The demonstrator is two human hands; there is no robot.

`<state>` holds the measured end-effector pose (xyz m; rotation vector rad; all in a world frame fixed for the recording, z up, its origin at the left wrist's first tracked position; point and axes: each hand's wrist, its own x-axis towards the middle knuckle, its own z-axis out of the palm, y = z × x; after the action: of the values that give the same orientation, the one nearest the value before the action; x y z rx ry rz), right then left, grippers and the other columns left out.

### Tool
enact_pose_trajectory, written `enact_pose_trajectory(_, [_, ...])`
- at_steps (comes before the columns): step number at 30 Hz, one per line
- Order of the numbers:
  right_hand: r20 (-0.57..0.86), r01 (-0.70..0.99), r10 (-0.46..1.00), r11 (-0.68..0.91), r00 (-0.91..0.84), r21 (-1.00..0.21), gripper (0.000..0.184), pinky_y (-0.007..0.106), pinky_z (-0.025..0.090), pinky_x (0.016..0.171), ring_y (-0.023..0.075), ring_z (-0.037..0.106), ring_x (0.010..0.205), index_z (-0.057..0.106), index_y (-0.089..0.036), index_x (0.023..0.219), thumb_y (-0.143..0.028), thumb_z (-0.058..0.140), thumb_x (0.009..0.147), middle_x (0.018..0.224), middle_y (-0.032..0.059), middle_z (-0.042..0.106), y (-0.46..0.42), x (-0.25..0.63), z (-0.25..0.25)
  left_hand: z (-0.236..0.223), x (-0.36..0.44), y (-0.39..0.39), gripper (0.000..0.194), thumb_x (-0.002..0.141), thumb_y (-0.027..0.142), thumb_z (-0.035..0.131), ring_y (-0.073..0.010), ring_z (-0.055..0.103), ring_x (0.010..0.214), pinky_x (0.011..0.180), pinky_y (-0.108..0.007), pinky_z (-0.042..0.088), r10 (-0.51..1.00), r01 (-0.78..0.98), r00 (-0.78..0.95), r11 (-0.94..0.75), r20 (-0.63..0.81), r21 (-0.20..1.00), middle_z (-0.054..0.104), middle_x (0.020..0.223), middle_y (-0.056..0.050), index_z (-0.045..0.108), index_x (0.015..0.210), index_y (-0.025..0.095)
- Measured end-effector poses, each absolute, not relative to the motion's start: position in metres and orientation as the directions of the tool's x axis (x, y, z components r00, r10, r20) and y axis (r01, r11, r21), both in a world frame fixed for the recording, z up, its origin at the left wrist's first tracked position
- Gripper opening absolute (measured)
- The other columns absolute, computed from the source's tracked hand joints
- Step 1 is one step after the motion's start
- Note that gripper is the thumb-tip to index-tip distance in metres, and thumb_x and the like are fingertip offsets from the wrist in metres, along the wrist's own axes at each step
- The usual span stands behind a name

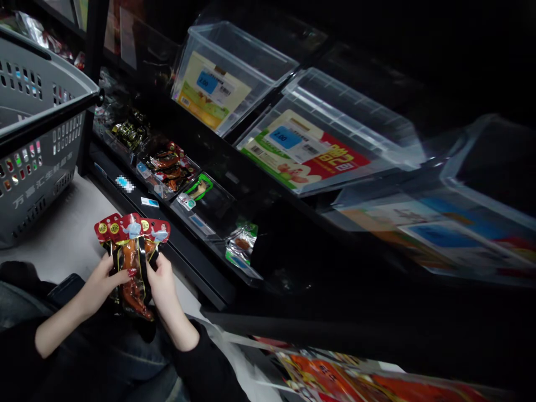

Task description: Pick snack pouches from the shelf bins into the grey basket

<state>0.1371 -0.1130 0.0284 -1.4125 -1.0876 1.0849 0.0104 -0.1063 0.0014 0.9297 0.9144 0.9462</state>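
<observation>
Several vacuum-packed meat snacks (133,259) with red tops and black-gold edges are fanned together above my lap. My left hand (103,282) grips them from the left, its thumb lying across the front pack. On the right side, my right hand (159,279) is closed round the edge of the same bunch. Most of my fingers are hidden behind the packs. Beyond them on the low shelf, a clear bin (167,167) holds similar dark red packs.
A grey shopping basket (46,162) stands at the left. Clear bins with price cards, one (213,92) and another (305,151), sit on the upper shelf. Green-edged packs (200,187) lie in a low bin. Orange-red packages (326,371) are at the lower right.
</observation>
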Motion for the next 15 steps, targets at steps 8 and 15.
enact_pose_trajectory(8, [-0.23, -0.088, 0.973, -0.232, -0.037, -0.969, 0.045, 0.032, 0.046, 0.077, 0.0199, 0.06, 0.082, 0.058, -0.019, 0.089, -0.02, 0.075, 0.048, 0.087, 0.0002, 0.067, -0.114, 0.141, 0.039, -0.008, 0.008, -0.097, 0.034, 0.07, 0.038, 0.058, -0.0268, 0.053, 0.096, 0.086, -0.038, 0.038, 0.956, -0.009, 0.26, 0.14, -0.133, 0.99, 0.063, 0.099, -0.007, 0.065, 0.096, 0.017])
enact_pose_trajectory(15, [-0.296, -0.207, 0.953, -0.278, 0.062, -0.938, 0.037, 0.027, 0.045, 0.073, 0.0151, 0.059, 0.071, 0.06, -0.018, 0.084, -0.011, 0.07, 0.05, 0.077, -0.0028, 0.065, -0.115, 0.142, 0.036, -0.016, 0.008, -0.096, 0.038, 0.077, 0.046, 0.047, -0.0247, 0.052, 0.1, 0.089, -0.033, 0.036, 0.956, -0.031, 0.257, 0.155, -0.143, 0.987, 0.064, 0.099, -0.005, 0.063, 0.098, 0.019])
